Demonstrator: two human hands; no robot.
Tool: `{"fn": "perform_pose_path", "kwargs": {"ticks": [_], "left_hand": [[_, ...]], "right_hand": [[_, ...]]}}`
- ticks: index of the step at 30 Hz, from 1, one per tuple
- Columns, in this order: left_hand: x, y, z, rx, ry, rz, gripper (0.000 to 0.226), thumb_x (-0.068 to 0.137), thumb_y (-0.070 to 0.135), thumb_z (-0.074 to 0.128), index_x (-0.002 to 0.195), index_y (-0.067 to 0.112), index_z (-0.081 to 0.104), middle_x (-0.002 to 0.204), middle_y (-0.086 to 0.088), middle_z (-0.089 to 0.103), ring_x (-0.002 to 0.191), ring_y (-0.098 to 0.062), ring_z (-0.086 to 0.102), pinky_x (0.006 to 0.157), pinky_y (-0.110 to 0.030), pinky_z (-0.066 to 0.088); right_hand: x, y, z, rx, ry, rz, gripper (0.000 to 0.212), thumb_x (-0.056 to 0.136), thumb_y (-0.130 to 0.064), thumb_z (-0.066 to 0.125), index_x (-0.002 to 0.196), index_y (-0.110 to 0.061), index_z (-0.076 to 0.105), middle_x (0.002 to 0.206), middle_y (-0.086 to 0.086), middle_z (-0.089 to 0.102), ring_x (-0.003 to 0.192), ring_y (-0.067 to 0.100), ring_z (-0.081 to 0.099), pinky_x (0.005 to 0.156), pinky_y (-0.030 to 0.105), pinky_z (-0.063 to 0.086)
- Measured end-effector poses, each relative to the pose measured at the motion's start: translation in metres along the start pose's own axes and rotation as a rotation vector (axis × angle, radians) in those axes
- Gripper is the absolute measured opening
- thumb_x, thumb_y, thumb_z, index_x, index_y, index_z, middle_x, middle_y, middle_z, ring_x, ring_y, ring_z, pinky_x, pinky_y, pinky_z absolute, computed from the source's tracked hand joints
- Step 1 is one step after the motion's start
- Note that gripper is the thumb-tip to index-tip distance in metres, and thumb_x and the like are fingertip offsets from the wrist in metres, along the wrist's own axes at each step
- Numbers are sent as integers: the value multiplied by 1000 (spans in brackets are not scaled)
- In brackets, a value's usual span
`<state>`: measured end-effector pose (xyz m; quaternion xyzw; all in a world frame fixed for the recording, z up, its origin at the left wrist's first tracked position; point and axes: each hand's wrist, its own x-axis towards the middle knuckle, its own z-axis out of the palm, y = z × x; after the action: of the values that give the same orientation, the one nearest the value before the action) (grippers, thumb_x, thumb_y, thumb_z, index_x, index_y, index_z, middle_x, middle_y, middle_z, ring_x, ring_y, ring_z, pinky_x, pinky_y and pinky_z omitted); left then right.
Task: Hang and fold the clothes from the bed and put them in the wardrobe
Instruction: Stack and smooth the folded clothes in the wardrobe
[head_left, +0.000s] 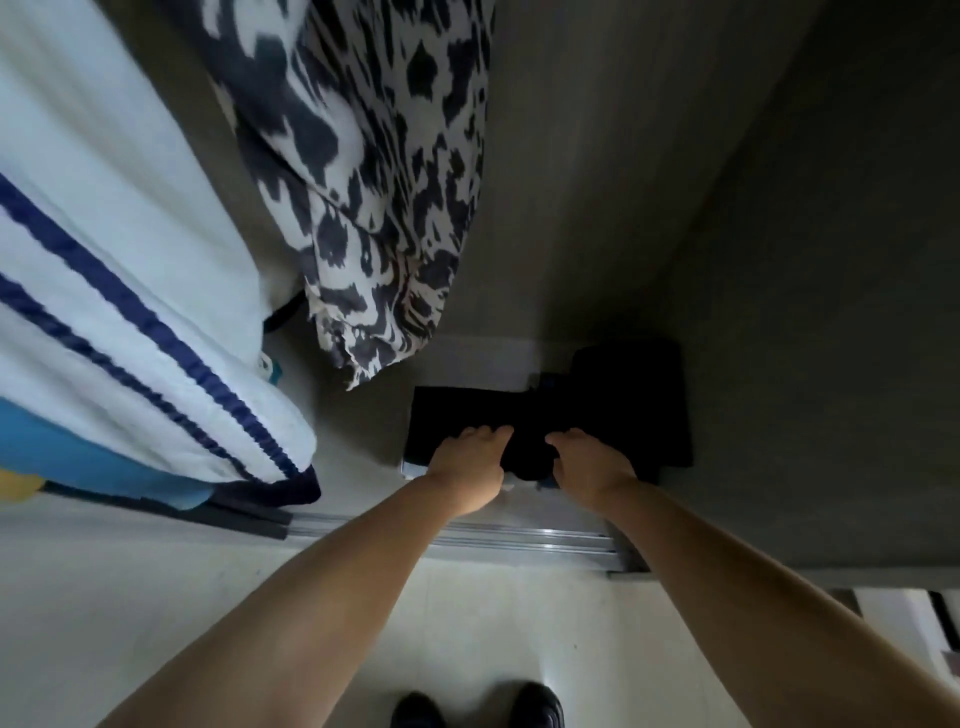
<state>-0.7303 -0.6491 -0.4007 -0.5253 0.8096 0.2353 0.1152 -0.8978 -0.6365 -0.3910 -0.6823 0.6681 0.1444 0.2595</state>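
At the foot of the open wardrobe, a person's two dark shoes (478, 706) stand on the pale floor, short of the metal sliding-door track (524, 540) that serves as threshold. Just past the track, both bare arms reach down to the wardrobe floor (358, 415). The left hand (467, 467) lies on a dark folded garment (447, 415), fingers (488, 434) fairly straight and pressing; the right hand (587, 462) sits beside it, fingers curled into the same dark cloth, apparently gripping. Beyond the track to the right lies another dark folded pile (634, 395), touching the first. Above and left of the track hang a black-and-white patterned garment (374, 182) and a white garment with navy stripes (119, 260), with blue fabric (78, 452) under it. Judging by this, some hanging and folding is done and a folded piece is being set in place; how much remains on the bed cannot be told, since the bed is out of view. Hangers and rail are cut off, and the dark clothes blur into shadow.
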Motion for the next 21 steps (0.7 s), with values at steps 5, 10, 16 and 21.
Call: {"fn": "perform_pose_path", "kwargs": {"ticks": [5,10,16,21], "left_hand": [[-62,47,-63,-58,2,-3,43,94,20,42,137,20,39,127,-10,57,110,-34,57,81,-39,49],[-117,80,-109,-94,9,31,37,95,18,39,131,20,48,117,-11,63,98,-33,60,72,-34,47],[-150,138,-151,17,0,185,40,94,15,37,131,25,51,125,-10,59,101,-32,60,73,-31,44],[-174,203,-171,97,-66,434,41,92,19,40,130,29,52,123,-6,61,105,-30,59,75,-31,43]], "right_hand": [[-84,-5,-52,82,-14,45,32,98,-21,40,126,-21,55,125,10,61,111,29,59,90,35,52],[-160,-4,-93,98,6,93,29,95,-29,47,118,-19,62,120,11,62,106,31,60,82,31,49],[-244,16,-118,150,136,244,30,94,-28,44,117,-20,62,117,11,64,105,32,61,79,31,47],[-325,38,-119,263,104,383,28,92,-20,38,101,-15,63,79,7,64,76,28,65,56,25,45]]}}
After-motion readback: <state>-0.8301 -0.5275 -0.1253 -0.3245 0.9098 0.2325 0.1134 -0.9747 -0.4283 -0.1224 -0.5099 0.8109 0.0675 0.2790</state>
